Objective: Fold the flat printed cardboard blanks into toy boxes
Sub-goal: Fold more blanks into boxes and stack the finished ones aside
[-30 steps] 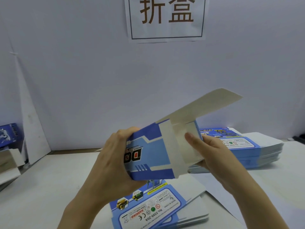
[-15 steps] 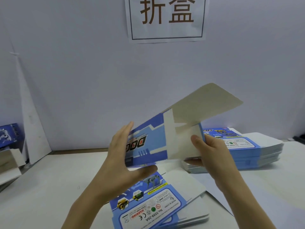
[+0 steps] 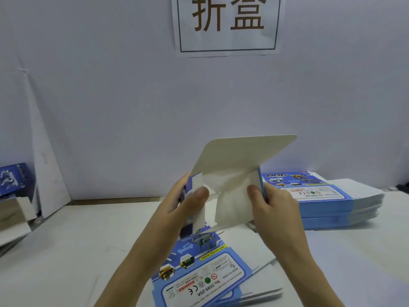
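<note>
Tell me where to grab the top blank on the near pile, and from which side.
Pinch the top blank by its white end flap, coming in from the right. It lies flat, print up, so only an edge offers purchase, and that flap seems to jut past the pile beneath. Free a hand first: the left hand and right hand both hold the half-folded box.

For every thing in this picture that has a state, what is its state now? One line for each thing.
half-folded box: held in the air, end not yet closed.
large flap: raised, not tucked in.
left hand: grips the box, thumb on a side flap.
right hand: grips the box, thumb on the other side flap.
right stack of blanks: flat, unfolded, on the table.
front blanks: flat, unfolded, printed side up.
</note>
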`<control>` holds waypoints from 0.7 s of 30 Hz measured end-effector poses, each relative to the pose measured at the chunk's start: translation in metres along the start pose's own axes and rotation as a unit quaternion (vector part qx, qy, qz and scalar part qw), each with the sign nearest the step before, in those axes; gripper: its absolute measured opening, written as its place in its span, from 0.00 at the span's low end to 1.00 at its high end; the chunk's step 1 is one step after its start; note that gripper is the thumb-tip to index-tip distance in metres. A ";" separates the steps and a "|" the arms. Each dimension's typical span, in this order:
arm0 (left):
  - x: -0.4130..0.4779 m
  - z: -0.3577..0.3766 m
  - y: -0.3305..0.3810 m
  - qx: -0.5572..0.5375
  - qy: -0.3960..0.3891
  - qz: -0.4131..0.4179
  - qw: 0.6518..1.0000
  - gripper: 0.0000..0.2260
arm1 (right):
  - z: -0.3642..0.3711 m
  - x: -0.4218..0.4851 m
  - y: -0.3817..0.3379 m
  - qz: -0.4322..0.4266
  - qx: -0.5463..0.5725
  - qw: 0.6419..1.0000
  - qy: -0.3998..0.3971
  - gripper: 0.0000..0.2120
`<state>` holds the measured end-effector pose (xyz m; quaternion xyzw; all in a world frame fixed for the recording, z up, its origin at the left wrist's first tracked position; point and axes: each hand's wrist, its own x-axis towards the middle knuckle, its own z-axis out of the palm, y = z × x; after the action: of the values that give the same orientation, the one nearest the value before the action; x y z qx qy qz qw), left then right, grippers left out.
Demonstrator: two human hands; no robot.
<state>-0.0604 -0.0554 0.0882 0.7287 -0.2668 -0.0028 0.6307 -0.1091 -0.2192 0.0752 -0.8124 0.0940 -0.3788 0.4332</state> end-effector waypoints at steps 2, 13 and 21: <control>-0.021 0.001 0.001 -0.021 -0.010 -0.040 0.999 0.21 | 0.002 -0.004 -0.004 -0.034 -0.009 0.999 0.012 0.24; -0.024 0.007 -0.007 0.296 0.281 0.036 0.912 0.21 | 0.008 -0.014 -0.008 -0.096 -0.050 0.994 0.013 0.20; -0.027 0.008 -0.012 0.327 0.274 0.018 0.904 0.18 | 0.011 -0.013 -0.005 -0.073 -0.091 0.993 -0.010 0.20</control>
<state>-0.0814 -0.0517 0.0666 0.8609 -0.0826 0.2958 0.4056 -0.1116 -0.2028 0.0685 -0.8570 0.0642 -0.3907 0.3298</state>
